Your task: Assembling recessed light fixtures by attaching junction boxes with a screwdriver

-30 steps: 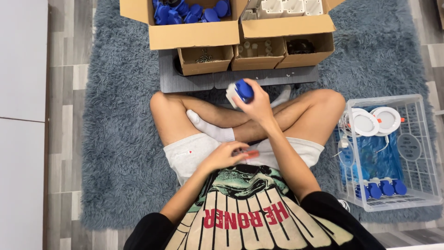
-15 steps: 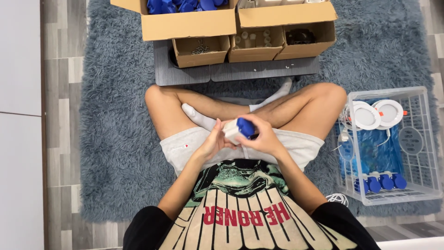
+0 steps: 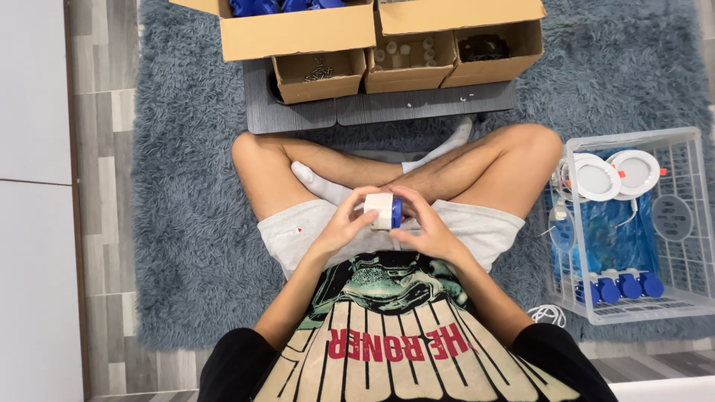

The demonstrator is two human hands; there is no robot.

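Observation:
I sit cross-legged on a shaggy grey-blue rug (image 3: 186,246). Both hands meet over my lap around a small white cylindrical part with a blue cap (image 3: 383,211). My left hand (image 3: 344,223) grips its white side from the left. My right hand (image 3: 426,227) holds the blue end from the right and below. The part lies on its side between my fingers.
Open cardboard boxes (image 3: 298,33) stand ahead on a dark board (image 3: 387,110): blue parts, small screws, white pieces, black pieces. A clear wire-like basket (image 3: 696,223) at my right holds white round lamps, blue caps and a blue bag. A white cable (image 3: 547,315) lies beside it.
My right hand brought the blue-and-white part down from above my shins to my lap. My left hand came up and took hold of it too.

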